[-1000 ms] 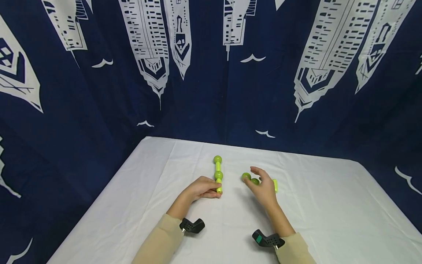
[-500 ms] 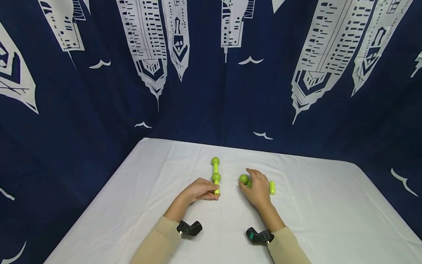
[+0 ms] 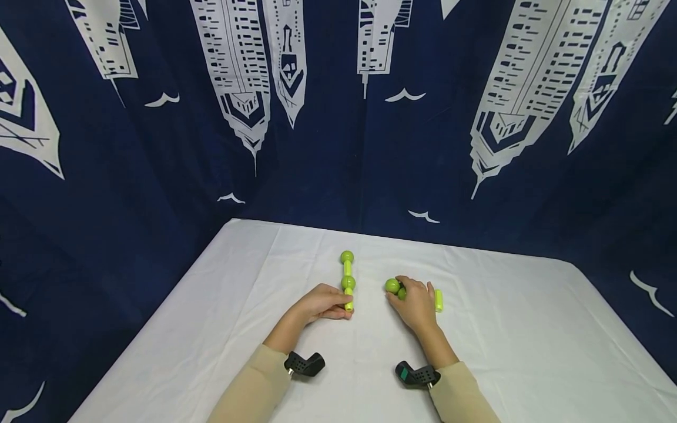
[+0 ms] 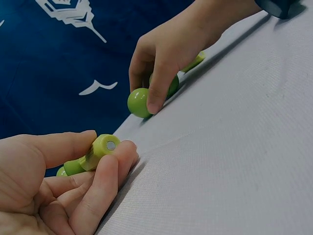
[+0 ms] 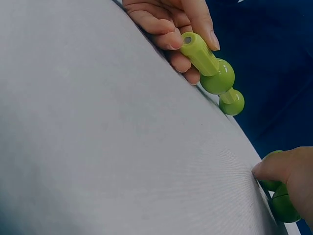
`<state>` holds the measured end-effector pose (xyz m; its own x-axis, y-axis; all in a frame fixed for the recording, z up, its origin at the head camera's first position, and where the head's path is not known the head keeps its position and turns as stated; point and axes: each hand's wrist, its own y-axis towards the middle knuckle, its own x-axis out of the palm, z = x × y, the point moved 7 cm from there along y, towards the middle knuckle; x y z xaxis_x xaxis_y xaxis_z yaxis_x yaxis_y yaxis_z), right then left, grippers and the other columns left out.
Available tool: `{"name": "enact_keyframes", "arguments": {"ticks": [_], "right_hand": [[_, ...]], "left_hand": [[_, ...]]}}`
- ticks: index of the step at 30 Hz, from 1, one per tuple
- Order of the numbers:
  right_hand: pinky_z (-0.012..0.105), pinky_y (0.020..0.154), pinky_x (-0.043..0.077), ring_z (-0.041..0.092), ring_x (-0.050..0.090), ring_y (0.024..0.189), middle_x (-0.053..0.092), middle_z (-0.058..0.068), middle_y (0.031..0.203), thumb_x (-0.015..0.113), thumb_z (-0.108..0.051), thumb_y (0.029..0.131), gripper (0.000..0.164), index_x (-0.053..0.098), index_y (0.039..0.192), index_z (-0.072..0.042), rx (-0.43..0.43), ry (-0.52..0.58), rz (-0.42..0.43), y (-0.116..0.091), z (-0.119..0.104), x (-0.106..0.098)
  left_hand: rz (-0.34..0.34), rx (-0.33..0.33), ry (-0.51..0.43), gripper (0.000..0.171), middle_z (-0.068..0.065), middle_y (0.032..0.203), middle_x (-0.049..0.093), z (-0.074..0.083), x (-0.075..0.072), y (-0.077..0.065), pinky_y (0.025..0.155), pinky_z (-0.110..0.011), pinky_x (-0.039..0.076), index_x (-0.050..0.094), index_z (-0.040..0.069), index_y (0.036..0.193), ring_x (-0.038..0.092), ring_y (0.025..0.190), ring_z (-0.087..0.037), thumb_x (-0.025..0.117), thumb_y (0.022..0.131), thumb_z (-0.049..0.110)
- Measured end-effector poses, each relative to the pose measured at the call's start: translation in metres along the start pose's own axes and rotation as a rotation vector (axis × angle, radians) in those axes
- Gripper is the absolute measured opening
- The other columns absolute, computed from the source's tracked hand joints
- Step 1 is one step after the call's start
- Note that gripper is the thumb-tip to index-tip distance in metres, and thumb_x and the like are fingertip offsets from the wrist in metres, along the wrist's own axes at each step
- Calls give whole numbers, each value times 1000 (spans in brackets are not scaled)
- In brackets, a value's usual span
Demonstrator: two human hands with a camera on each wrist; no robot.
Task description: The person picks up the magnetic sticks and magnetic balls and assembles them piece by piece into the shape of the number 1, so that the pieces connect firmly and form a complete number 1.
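Your left hand (image 3: pixel 321 302) holds the near end of a green chain (image 3: pixel 348 282) of two balls and two rods, its thumb and fingers narrowed to a pinch on the end rod, where a small grey disc (image 4: pixel 111 146) faces the left wrist camera. Your right hand (image 3: pixel 419 304) has its thumb and fingers curved closely round two green balls (image 3: pixel 392 285), one partly hidden beneath it, to the right of the chain. A loose rod (image 3: pixel 438 300) lies on the white cloth (image 3: pixel 529 329) just beside that hand.
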<state>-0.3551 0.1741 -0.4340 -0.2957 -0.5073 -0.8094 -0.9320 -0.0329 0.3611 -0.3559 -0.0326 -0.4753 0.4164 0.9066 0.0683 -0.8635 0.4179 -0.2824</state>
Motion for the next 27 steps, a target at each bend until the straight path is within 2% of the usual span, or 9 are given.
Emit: {"name": "enact_keyframes", "arguments": {"ticks": [16,20,27], "right_hand": [[62,111,22,39,60,108,67,23,111,76,-22,83,45,64,116,6,-6,16,27,1,3,1],[60,111,23,39,59,108,67,24,110,76,-20,83,44,64,115,7,-1,89,69,1,4,-3],[51,93,43,39,58,103,67,22,105,77,-16,81,43,63,116,5,44,251,162,2,4,-15]], "left_hand": [[7,5,-7,22,-7,73,68,3,2,-3,63,-14,56,63,-13,100,68,68,-10,60,97,8],[0,12,-7,21,-7,73,68,3,3,-4,63,-14,55,63,-13,98,68,67,-10,60,97,8],[-4,13,-6,21,-7,72,68,3,3,-5,62,-14,55,64,-12,96,67,67,-9,60,97,9]]}}
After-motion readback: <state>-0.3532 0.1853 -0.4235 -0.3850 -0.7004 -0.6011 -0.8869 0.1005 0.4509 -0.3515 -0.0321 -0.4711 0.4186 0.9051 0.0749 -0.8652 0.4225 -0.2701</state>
